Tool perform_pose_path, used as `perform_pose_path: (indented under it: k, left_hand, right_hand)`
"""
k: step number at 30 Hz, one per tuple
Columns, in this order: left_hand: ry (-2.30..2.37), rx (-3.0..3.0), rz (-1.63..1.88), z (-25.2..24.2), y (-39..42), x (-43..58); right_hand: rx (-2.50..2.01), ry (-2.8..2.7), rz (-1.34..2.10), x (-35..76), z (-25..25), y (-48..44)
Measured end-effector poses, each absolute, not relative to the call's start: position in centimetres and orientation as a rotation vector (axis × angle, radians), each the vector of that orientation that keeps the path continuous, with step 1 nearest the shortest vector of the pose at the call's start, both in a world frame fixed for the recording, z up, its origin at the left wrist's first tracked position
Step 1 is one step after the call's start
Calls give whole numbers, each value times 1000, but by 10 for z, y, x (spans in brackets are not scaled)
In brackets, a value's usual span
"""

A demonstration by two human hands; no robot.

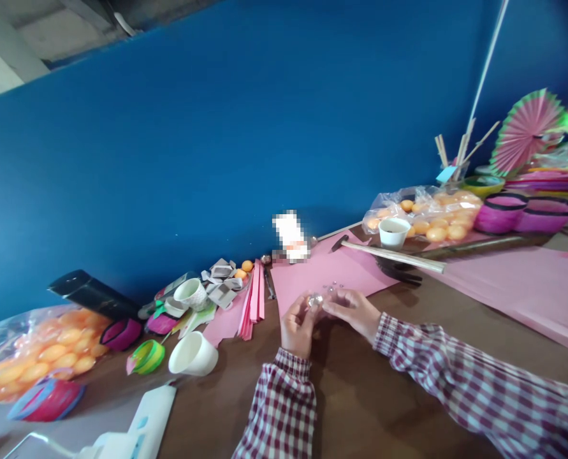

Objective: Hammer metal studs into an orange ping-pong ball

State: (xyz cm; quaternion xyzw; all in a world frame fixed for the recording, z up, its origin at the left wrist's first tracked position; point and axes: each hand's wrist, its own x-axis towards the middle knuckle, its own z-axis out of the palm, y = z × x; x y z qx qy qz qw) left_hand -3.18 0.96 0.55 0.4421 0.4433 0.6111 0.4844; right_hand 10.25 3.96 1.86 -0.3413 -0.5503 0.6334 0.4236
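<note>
My left hand and my right hand meet over the brown table, both in checked sleeves. Their fingertips pinch a small shiny, silvery object between them; I cannot make out what it is. The hands hover at the near edge of a pink paper sheet, where a few tiny clear beads lie just beyond the fingers.
A tipped white cup, a green-yellow ring and a bag of orange balls lie left. A white glue gun is near left. Folded pink strips, wooden stick, black scissors, another ball bag and paper fans sit behind.
</note>
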Motion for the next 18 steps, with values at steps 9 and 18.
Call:
perform_pose_path:
  k: [9,18]
  left_hand:
    - [1072,1063,1451,15,6,-31]
    - [1089,1044,1491,4,9,-32]
  right_hand:
    - [-895,-1417,1539,103,16,40]
    - [-868,-1396,1553,102,21,39]
